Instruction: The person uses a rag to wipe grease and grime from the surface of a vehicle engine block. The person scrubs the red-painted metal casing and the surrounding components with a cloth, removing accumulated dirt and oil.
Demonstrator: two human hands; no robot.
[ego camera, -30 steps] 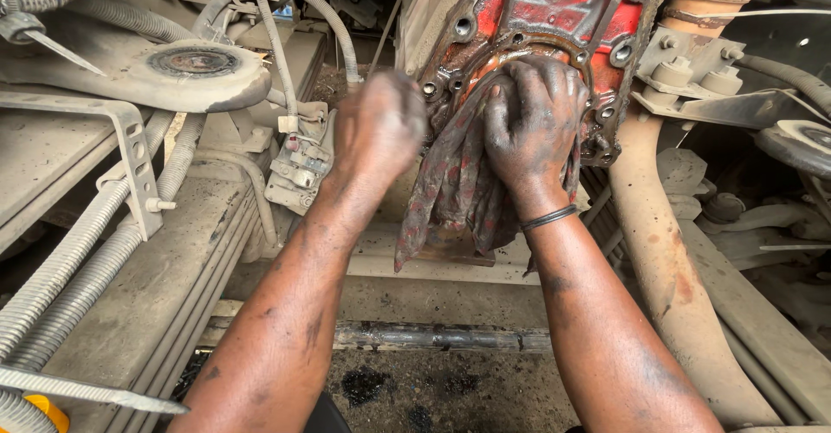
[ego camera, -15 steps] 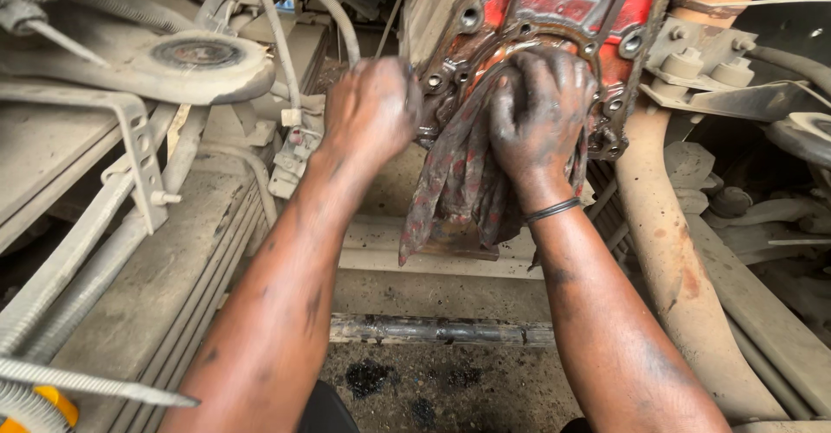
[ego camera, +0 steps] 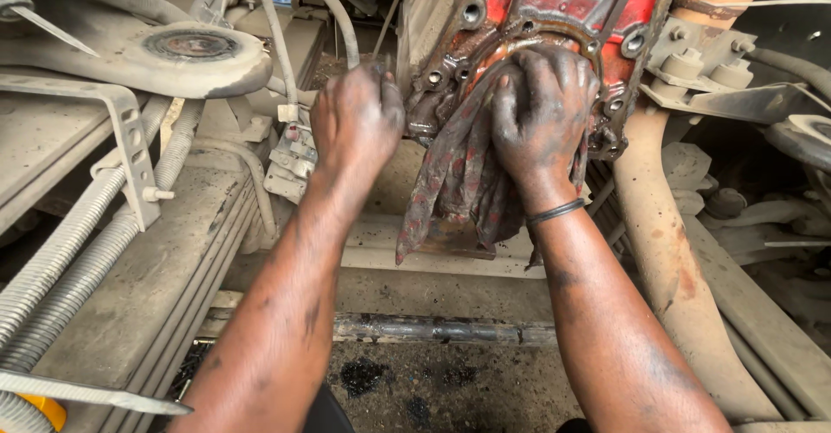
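Note:
A red, oil-stained engine housing (ego camera: 571, 0) with a round flange ringed by bolt holes hangs at the top centre. My right hand (ego camera: 541, 113) presses a dirty red-and-grey rag (ego camera: 454, 186) against the flange opening, and the rag droops down below it. My left hand (ego camera: 357, 121), blackened with grease, rests with curled fingers against the housing's left edge. Whether it holds anything is hidden. A dark band circles my right wrist.
A dusty frame rail (ego camera: 130, 251) with a corrugated hose (ego camera: 69, 260) runs down the left. A round rubber mount (ego camera: 190, 48) and cables sit at the upper left. A rusty pipe (ego camera: 666, 251) descends on the right. A steel bar (ego camera: 433, 329) crosses above oil-spotted ground.
Both hands have shifted slightly up and right on the flange, the right hand working the rag over the opening. The view has tilted a little.

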